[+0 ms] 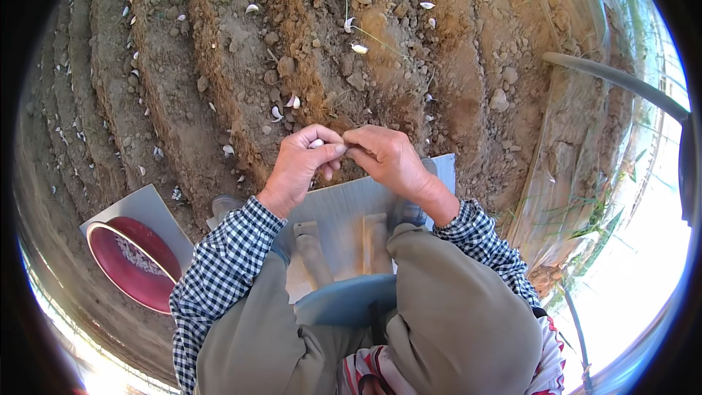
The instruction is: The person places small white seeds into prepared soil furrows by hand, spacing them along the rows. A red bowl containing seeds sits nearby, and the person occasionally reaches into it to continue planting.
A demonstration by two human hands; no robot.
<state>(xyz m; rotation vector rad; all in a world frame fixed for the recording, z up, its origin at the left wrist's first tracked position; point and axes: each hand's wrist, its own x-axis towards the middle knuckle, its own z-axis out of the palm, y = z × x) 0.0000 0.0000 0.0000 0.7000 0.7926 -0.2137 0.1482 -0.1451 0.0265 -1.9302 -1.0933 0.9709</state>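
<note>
Meeting above soil furrows (167, 106) in the head view, the left hand (292, 168) curls its fingers (322, 132) around a garlic clove (316, 144); the right hand's (391, 155) press together, contents unclear. Seemingly singling out cloves; next likely needs a light release.

Left hand (294, 167): curled | right hand (396, 162): bent | fingertips (352, 137): meeting

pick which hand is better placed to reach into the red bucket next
Likely the left hand: the red bucket sits on that side, and the right hand is farther away. The left holds a white clove, though.
</note>
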